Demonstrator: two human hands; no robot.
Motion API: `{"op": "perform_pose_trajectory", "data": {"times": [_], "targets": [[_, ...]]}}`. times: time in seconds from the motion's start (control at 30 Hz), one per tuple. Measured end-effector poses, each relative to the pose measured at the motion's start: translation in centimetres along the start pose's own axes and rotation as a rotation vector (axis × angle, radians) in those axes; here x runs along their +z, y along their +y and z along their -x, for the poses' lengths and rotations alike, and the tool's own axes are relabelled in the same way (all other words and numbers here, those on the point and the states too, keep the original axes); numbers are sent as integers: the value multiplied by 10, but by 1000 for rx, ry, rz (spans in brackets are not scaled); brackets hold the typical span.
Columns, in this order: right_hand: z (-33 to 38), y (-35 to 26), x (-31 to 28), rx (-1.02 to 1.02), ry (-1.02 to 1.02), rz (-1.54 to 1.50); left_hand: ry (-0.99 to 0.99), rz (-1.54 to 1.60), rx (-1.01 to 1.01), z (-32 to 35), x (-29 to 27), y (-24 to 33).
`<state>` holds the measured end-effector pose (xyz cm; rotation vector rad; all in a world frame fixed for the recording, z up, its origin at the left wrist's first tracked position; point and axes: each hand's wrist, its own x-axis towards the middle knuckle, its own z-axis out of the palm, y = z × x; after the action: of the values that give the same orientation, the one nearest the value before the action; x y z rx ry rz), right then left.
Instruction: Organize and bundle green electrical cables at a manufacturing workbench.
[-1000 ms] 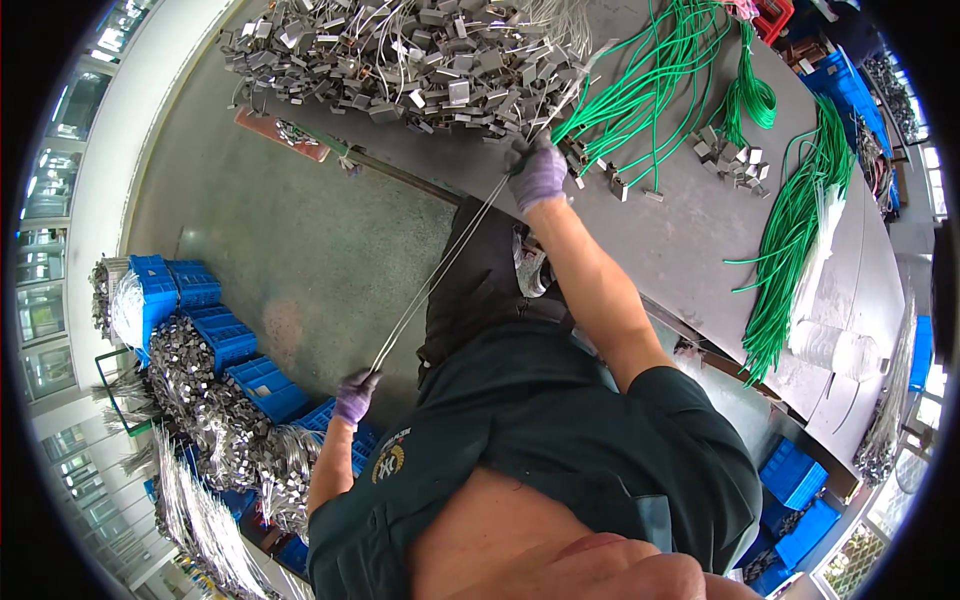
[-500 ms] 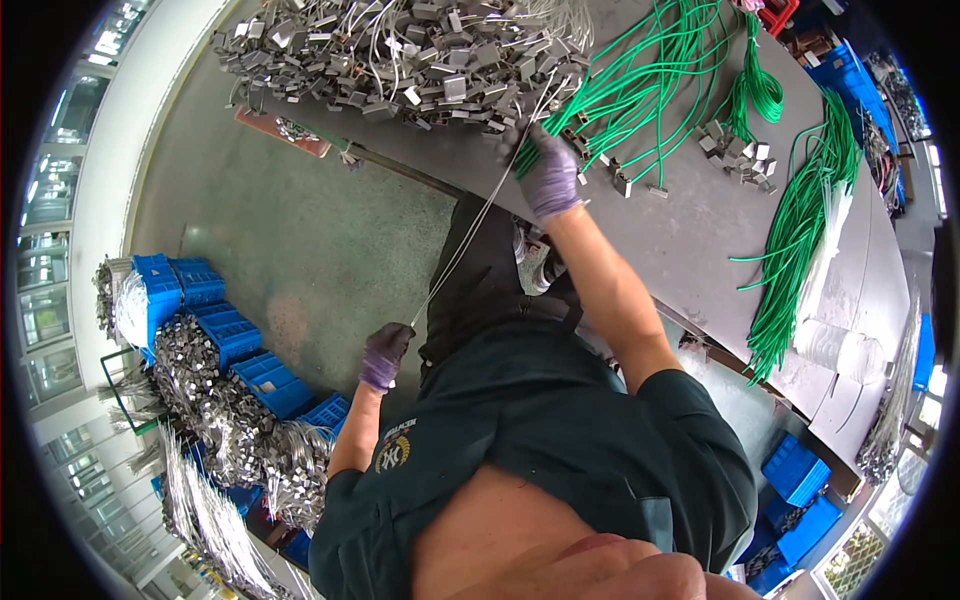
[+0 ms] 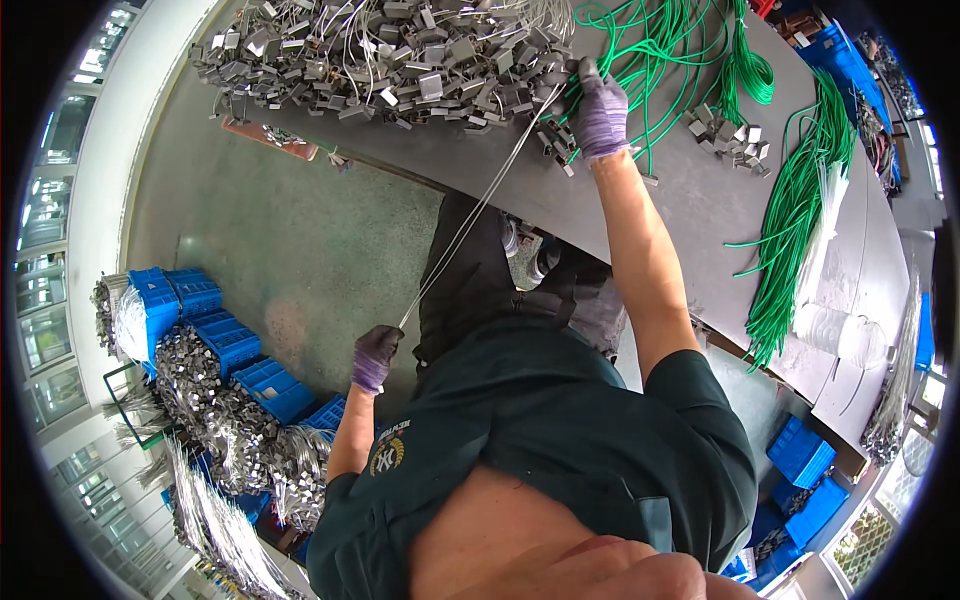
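My left hand (image 3: 376, 358), in a purple-and-grey glove, is closed around the lower end of a few thin whitish wires (image 3: 470, 235). They run taut and slanting up over the table edge to the fingers of my right hand (image 3: 603, 118), gloved alike. Its fingers are bent; what lies between them is hidden. Beside and beneath that hand spread green cables (image 3: 650, 70), with small metal housings (image 3: 553, 142) at their ends. Just left of it rises a heap of grey metal housings (image 3: 430, 85) with pale wires.
On the grey table (image 3: 690, 215), further right, lie a few metal housings (image 3: 735, 145), a bundle of green cables (image 3: 800, 220) and a clear plastic roll (image 3: 840, 335). Blue crates (image 3: 272, 388) and piled metal parts (image 3: 205, 400) stand on the floor at left; more blue crates (image 3: 800, 450) at lower right.
My right hand has moved right and slightly up, across the green cables. The wires' upper end has shifted right a little. My left hand has moved slightly left and down.
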<state>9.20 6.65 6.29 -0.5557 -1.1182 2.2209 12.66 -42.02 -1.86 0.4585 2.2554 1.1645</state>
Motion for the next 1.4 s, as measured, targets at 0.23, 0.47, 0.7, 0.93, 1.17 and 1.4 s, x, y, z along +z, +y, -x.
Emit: {"op": "perform_pose_trajectory", "data": {"times": [0.23,0.47,0.7,0.93,1.17,1.4], "targets": [[0,2,5,11,-34,-43,11,-95,33,1,-2,-13],[11,5,11,-13,-60,-35,-10,-60,61,-1,-2,-12],[15,7,17,-82,-97,-68,-68,179,-121,-1,-3,-18],[14,10,17,-128,-158,-35,-120,367,-269,-1,-4,-8],[9,16,10,33,-245,-80,-162,379,-238,-13,3,7],[54,52,11,234,-213,-159,-125,370,-211,-49,20,58]]}}
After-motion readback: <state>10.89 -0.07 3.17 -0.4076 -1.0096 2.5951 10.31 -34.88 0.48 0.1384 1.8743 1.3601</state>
